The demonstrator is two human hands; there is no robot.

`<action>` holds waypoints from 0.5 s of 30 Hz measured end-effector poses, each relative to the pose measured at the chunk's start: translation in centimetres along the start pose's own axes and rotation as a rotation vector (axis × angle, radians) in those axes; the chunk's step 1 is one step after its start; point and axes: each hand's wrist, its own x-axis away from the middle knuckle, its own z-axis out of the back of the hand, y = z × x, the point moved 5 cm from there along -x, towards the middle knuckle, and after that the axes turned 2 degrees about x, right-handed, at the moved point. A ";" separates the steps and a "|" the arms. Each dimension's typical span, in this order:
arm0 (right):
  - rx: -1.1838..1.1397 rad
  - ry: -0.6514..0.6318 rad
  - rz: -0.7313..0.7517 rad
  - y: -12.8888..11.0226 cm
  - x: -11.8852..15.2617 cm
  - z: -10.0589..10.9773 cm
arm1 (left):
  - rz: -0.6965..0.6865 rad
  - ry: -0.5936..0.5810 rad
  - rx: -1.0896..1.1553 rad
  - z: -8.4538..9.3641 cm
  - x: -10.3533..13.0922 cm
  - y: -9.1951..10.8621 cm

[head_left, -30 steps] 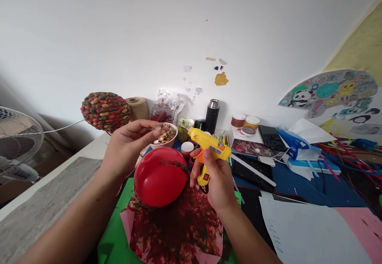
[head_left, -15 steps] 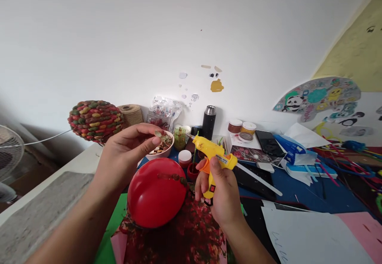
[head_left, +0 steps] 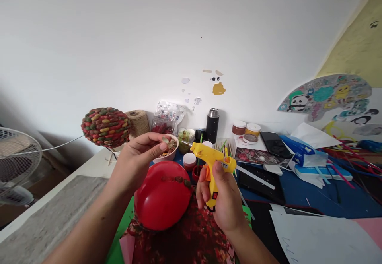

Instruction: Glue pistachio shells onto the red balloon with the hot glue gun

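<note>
The glue gun (head_left: pixel 207 154) is bright yellow with an orange trigger (head_left: pixel 208 172)

Glue gun (head_left: pixel 205 152): yellow plastic, held grip-down in the right hand (head_left: pixel 228 200), its metal nozzle pointing toward the left hand (head_left: pixel 135 158) but apart from it
Trigger (head_left: pixel 208 173): orange, under the right hand's fingers
Switch (head_left: pixel 215 195): red, low on the handle, just beside the right palm
Glue stick (head_left: pixel 258 177): long, whitish, jutting from the gun's rear and sloping down beyond the right hand
Small disc (head_left: pixel 165 140): pale greenish, pinched between the left thumb and finger, material unclear
Red dome (head_left: pixel 164 206): glossy, rounded, tilted, below and between both hands
Row of lumps (head_left: pixel 178 179): brown to dark green, across the dome's upper part
</note>
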 end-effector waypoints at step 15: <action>-0.099 0.044 0.009 0.2 -0.6 0.4 | -0.291 -0.494 -0.520 -4.7 6.0 2.3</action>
